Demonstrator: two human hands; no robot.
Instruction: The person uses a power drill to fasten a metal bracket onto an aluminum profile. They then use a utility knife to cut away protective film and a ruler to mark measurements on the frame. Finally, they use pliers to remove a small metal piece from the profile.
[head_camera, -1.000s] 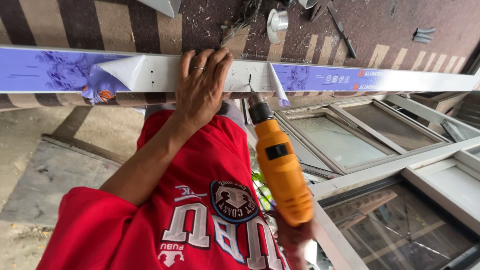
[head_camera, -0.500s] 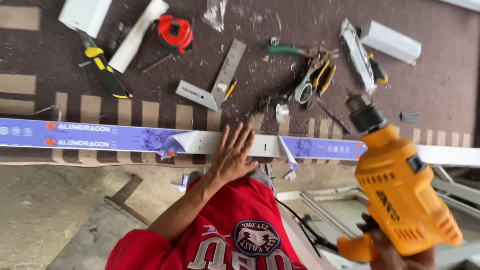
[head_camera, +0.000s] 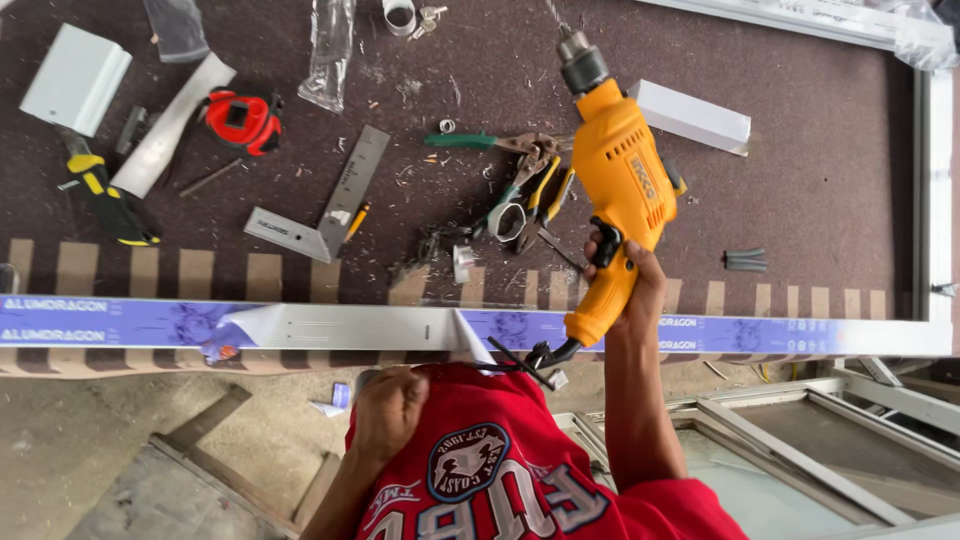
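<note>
Drill (head_camera: 622, 170) looks heavy, rigid; right hand (head_camera: 622, 268) wraps its handle, bit pointing away. Left hand (head_camera: 388, 410) fisted, apparently empty, just below metal strip (head_camera: 360, 327) on bench (head_camera: 820, 190).

We see a yellow drill (head_camera: 622, 185) with a black trigger and grey chuck, held up over the worktop (head_camera: 820, 180), bit pointing away and tilted slightly left. Below it a long white profile (head_camera: 360, 327) lies across the near edge, its blue film peeled back in the middle.
</note>
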